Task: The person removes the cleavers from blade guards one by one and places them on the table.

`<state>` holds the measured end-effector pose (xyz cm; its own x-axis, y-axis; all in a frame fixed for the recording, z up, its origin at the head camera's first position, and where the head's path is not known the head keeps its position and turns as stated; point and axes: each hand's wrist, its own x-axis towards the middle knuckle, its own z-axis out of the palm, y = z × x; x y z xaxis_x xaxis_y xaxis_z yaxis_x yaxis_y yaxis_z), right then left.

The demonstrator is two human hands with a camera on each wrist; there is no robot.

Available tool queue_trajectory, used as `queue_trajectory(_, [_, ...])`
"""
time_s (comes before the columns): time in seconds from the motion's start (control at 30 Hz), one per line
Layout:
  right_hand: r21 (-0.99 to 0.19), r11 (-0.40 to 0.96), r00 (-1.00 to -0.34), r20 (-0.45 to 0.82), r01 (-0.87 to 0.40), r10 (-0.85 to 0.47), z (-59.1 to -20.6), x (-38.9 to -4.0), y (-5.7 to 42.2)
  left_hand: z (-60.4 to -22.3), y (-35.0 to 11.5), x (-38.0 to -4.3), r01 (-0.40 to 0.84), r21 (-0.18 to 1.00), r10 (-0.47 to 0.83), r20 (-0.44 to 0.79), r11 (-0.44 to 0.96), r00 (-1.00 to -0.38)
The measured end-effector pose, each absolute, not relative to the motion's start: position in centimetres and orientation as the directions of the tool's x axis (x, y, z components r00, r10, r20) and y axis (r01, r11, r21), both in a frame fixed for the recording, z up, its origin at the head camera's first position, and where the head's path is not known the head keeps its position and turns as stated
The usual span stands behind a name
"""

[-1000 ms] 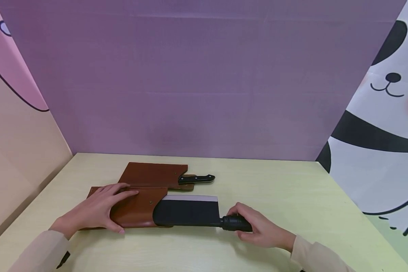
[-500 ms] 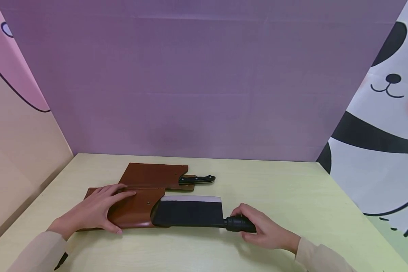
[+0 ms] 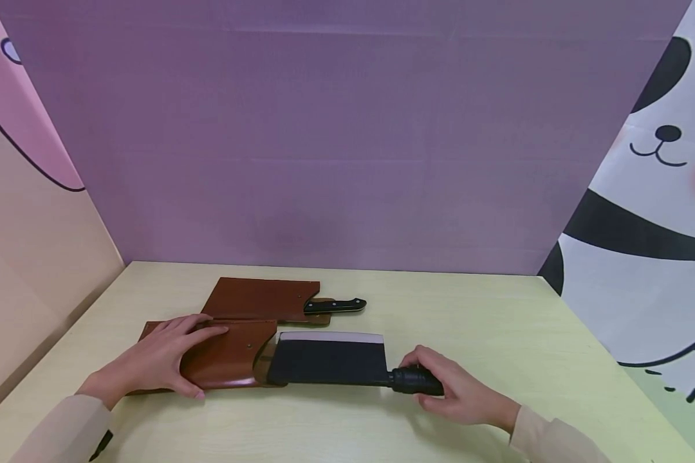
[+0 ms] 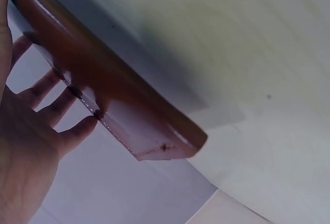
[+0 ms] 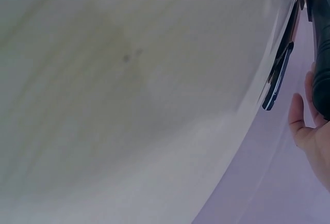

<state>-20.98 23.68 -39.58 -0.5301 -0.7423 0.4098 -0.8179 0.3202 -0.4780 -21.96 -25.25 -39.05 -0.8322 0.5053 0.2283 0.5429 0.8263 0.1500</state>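
In the head view my left hand (image 3: 162,357) spans a brown leather knife sheath (image 3: 226,354), fingers at its far edge and thumb at its near edge. The left wrist view shows the fingers curled at the stitched side of this sheath (image 4: 113,95). My right hand (image 3: 457,389) grips the black handle of a cleaver (image 3: 330,360), whose dark blade has a bright edge facing away from me. The blade lies just right of the sheath's mouth, its left end over the sheath's back flap. In the right wrist view the black handle (image 5: 322,53) stands beside my fingers.
Behind lies a second brown sheath (image 3: 260,299) with a knife in it, its black riveted handle (image 3: 336,305) pointing right. Everything rests on a pale wooden table (image 3: 498,321), backed by a purple panel (image 3: 347,141).
My right hand has drawn the cleaver rightward, and its blade has come out from under the sheath's front. The left hand and sheath have shifted slightly left.
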Motion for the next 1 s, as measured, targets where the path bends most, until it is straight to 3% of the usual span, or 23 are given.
queue_trajectory(0.5, [-0.517,0.347,-0.573,0.38,-0.782,-0.726,-39.6,-20.9,25.5,-39.1,-25.1,-22.0,0.569,0.144,0.53,0.24,0.809,-0.814])
queue_trajectory(1.0, [-0.481,0.371,-0.574,0.392,-0.794,-0.719,-40.0,-20.9,27.5,-39.4,-24.3,-22.2,0.588,0.143,0.546,0.247,0.796,-0.8])
